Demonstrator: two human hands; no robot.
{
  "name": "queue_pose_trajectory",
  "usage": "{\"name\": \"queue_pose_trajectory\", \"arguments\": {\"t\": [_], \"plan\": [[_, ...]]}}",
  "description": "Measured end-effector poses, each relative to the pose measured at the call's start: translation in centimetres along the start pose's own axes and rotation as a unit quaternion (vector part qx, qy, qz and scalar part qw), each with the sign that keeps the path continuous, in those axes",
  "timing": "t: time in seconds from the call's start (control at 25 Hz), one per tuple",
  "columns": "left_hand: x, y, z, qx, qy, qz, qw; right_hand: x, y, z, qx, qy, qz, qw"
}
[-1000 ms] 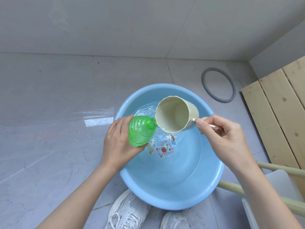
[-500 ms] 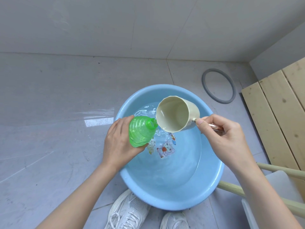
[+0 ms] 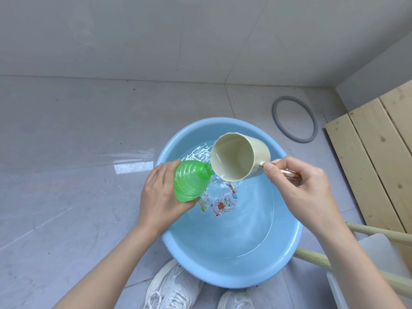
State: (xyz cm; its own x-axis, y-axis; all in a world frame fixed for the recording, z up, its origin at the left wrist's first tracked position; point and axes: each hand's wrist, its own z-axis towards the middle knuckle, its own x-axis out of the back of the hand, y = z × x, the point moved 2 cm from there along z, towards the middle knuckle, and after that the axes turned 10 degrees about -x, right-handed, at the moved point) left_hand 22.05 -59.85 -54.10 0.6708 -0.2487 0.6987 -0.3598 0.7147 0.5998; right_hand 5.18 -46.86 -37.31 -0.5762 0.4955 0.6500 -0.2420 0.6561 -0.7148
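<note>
Over the blue basin [image 3: 234, 277], the cream cup [image 3: 238, 159] is tipped toward the green bottle [image 3: 189, 181]!

The basin holds water, and pale wooden planks [image 3: 367, 152] lie just past its right rim. Above the basin's right side, the right hand [image 3: 298, 186] pinches the cup's clear handle, with the cup's mouth tilted this way. Above its left side, the left hand [image 3: 160, 195] wraps round the bottle, neck aimed at the basin's middle. The cup's lip is right beside the bottle's mouth, but whether they touch is too close to call. A grey ring [image 3: 294, 119] lies beyond the far-right rim.
</note>
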Motion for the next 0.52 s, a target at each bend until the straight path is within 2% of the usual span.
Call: {"name": "queue_pose_trajectory", "arguments": {"t": [0.52], "plan": [[0.17, 0.14, 0.05, -0.005, 0.008, -0.002, 1.0, 0.24, -0.51, -0.12, 0.001, 0.009, -0.015, 1.0]]}}
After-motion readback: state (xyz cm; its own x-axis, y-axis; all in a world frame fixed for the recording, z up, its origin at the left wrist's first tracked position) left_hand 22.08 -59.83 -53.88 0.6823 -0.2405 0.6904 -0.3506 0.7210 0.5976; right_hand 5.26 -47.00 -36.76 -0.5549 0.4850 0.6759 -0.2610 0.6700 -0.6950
